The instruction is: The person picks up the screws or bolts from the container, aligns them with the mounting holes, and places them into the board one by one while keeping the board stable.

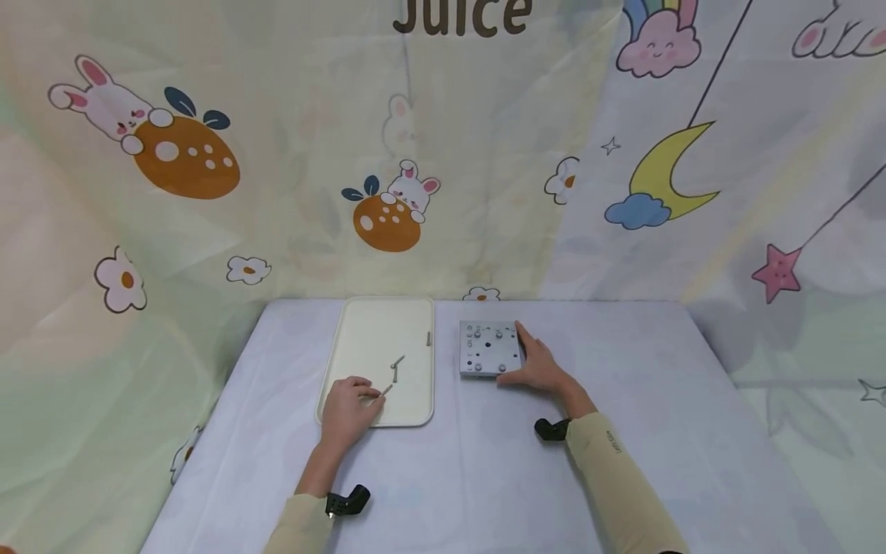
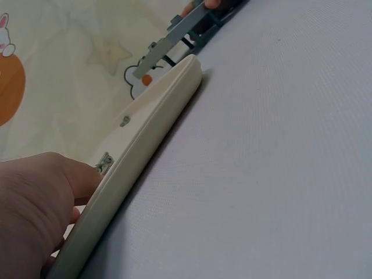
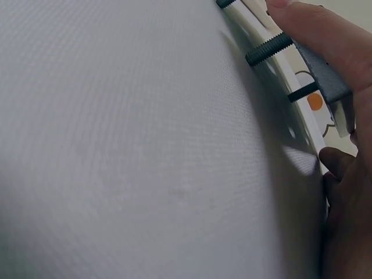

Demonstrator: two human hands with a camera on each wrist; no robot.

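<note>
Evidently the left hand [image 1: 349,408] pinches a screw [image 1: 387,390] at the tray [image 1: 374,323]; the right hand [image 1: 540,371] grips the block [image 1: 490,358] with the thumb at its near edge. The block is just right of the tray and looks metallic — I judge it rather heavy, stiff, smooth, hardly fragile; its side edges should give the safest hold, because bolts [image 3: 268,49] stick out below; the screw must be light, slippery; soft-looking pale cloth [image 1: 484,469] covers the table, with printed curtains [image 1: 298,154] behind.
</note>
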